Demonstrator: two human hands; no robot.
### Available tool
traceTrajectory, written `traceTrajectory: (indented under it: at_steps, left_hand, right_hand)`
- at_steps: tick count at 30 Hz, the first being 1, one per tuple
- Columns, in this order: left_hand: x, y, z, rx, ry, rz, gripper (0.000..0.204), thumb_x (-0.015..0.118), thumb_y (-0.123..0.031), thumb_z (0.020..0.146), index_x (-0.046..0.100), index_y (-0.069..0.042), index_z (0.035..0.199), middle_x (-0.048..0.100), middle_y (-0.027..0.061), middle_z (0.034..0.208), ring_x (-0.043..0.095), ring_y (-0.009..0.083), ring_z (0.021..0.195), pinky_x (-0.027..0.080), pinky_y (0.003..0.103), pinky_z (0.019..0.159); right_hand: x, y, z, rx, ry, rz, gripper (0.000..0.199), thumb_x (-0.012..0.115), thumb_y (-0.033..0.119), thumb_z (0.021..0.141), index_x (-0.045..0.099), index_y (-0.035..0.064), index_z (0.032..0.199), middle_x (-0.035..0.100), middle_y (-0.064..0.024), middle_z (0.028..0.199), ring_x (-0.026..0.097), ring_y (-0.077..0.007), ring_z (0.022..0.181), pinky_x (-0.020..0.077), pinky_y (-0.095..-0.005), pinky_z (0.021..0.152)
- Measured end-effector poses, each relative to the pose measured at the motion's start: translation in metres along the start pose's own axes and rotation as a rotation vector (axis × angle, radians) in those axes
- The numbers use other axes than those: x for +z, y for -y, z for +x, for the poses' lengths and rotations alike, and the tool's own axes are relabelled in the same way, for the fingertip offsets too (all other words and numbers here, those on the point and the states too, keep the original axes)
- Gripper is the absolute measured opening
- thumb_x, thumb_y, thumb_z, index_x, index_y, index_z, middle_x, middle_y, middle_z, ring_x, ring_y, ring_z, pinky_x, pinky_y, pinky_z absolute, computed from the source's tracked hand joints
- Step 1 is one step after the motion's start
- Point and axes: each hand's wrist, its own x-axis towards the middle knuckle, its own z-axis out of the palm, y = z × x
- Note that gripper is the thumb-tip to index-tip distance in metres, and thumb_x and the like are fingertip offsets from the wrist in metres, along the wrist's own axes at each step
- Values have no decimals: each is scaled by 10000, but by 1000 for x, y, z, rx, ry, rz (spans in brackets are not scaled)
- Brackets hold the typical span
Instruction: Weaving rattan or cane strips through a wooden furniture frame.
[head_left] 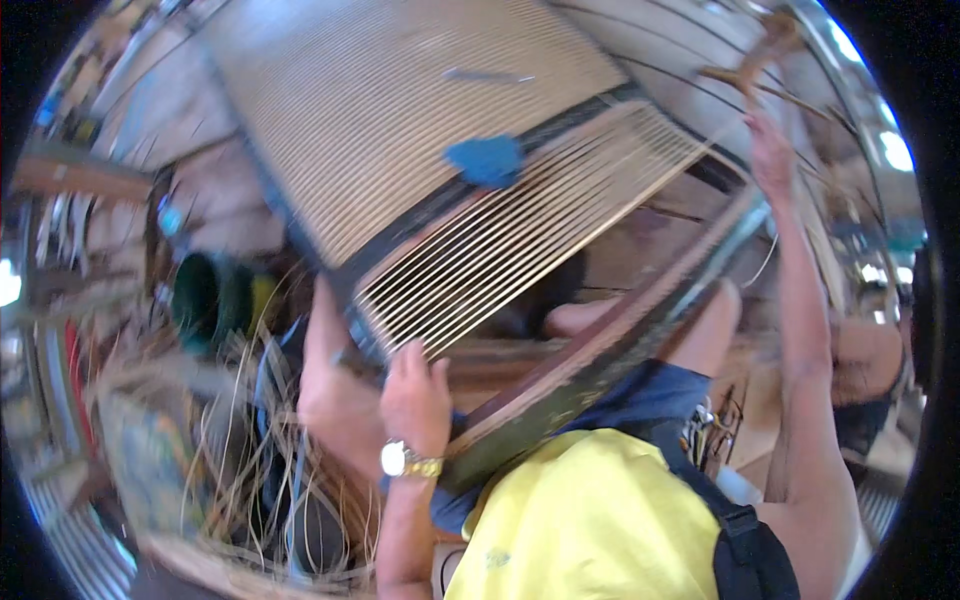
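A dark wooden frame [590, 378] rests across my lap, its near part wound with pale parallel cane strands [520, 235] and gaps between them. My left hand [416, 400], a watch on its wrist, lies at the lower left end of these strands with its fingers stretched out, touching the outermost one. My right hand [770, 155] is raised at the upper right, past the frame's right side, and blurred. Its fingers look closed on a thin pale cane strand [728, 133] that runs from the right end of the wound part.
Beyond the crossbar is a densely wound panel [400, 100] with a thin tool [488, 76] on it. A blue cloth [486, 161] lies over the crossbar. Loose cane strips [300, 480] tangle at the left, near a green bucket [200, 300]. Another person [865, 360] is at the right.
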Motion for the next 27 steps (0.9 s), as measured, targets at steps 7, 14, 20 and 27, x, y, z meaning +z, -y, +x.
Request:
traceTrajectory:
  at_steps: [7,14,20,27]
  left_hand:
    - [-6,-28,43,222,-7,24,128,606,-115,938,637,1,985,663,175,885,633,363,793,500,442,690]
    - [-38,-127,104,212,420,-375,83,667,-52,882,652,17,926,639,89,697,609,188,553,487,334,537]
    - [-27,-152,154,-36,907,-683,62,722,-46,880,696,3,908,664,12,715,580,52,565,435,193,502]
    - [31,-160,179,-19,930,-763,99,675,-116,946,682,-17,956,674,27,747,519,26,561,398,187,498]
  right_hand:
    - [-81,-95,-11,62,-190,-211,148,561,108,954,649,102,1073,668,-110,1013,660,-366,930,536,-430,773]
    - [-82,-153,-37,211,-304,-442,158,587,108,913,695,115,1029,657,-96,900,662,-318,857,538,-434,755]
    - [3,-106,3,909,-72,481,226,663,225,920,737,87,1082,746,-12,1000,680,-117,851,525,-283,750]
    - [62,-66,-4,578,168,442,197,692,225,870,744,90,1004,739,-123,931,717,-216,864,539,-339,788]
